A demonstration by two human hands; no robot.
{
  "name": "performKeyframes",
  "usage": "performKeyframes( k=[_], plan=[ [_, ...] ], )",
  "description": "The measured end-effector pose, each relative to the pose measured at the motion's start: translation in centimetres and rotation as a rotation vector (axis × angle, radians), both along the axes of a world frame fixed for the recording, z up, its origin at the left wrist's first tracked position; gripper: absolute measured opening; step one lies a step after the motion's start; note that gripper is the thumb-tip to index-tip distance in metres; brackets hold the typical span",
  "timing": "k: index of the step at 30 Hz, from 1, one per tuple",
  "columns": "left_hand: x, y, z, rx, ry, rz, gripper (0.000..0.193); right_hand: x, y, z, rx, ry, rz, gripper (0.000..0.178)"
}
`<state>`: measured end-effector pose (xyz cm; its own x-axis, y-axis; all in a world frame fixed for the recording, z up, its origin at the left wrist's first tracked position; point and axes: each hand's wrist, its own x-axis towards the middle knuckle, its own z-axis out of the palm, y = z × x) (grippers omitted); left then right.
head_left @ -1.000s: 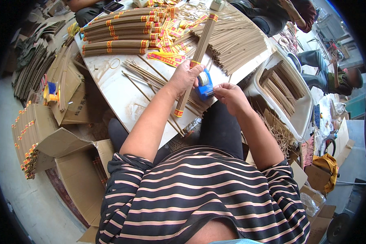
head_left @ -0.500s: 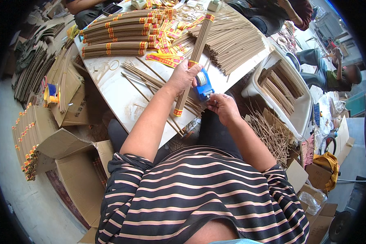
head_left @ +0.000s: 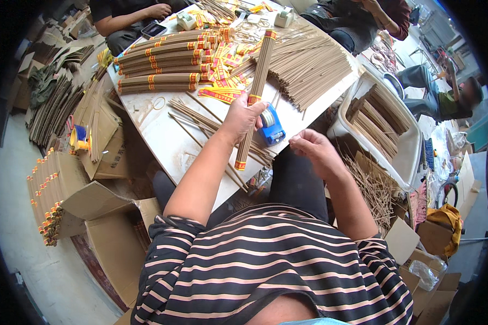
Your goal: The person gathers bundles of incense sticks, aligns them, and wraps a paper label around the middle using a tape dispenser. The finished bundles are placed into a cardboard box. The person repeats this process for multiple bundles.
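My left hand [head_left: 239,118] is wrapped round a bundle of brown incense sticks [head_left: 261,70], which stands slanted over the table, with red-and-yellow paper bands at both ends and its middle. Just right of that hand a blue tape dispenser [head_left: 273,130] sits at the table's near edge. My right hand [head_left: 313,147] hovers apart from it, over my lap, thumb and fingers pinched; anything between them is too small to make out. Loose incense sticks [head_left: 200,120] lie under and left of the bundle.
Banded bundles [head_left: 160,82] are stacked at the table's far left, beside paper labels [head_left: 222,93]. A pile of bare sticks [head_left: 314,67] covers the right part. A white tub [head_left: 339,120] stands right of the table, an open carton [head_left: 111,238] at lower left. Two people sit across.
My right hand has drawn away from the tape dispenser's front, to the right and slightly down. My left hand still grips the bundle. The whole view has shifted slightly.
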<state>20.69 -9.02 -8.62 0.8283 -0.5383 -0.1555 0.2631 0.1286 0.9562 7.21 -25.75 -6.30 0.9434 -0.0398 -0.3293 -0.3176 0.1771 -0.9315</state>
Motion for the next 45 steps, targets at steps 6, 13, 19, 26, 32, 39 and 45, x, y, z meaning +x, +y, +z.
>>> performKeyframes(
  k=[6,13,19,26,32,39,45],
  plan=[
    [-4.9,3.5,7.1,0.029,0.044,-0.068,0.019,1.2,1.5,8.6,-0.007,-0.215,0.349,0.016],
    [-9.3,5.8,10.0,0.064,0.081,-0.072,0.028,1.8,3.9,9.7,-0.079,-0.216,0.507,0.019],
    [-10.9,5.9,10.5,0.131,-0.007,-0.048,0.029,1.3,4.7,9.4,-0.075,-0.268,0.518,0.021],
    [-11.7,5.9,10.4,0.198,-0.135,-0.005,0.027,0.8,5.2,9.1,-0.184,-0.311,0.475,0.023],
    [-12.1,5.9,10.1,0.286,-0.239,0.018,0.026,0.2,5.8,10.0,-0.325,-0.279,0.439,0.021],
    [-12.5,6.1,10.1,0.350,-0.332,0.029,0.028,-0.1,6.0,10.3,-0.419,-0.224,0.386,0.024],
    [-13.1,6.3,10.9,0.239,-0.170,-0.002,0.029,-0.2,6.1,11.0,-0.629,-0.292,0.380,0.027]
  ],
)
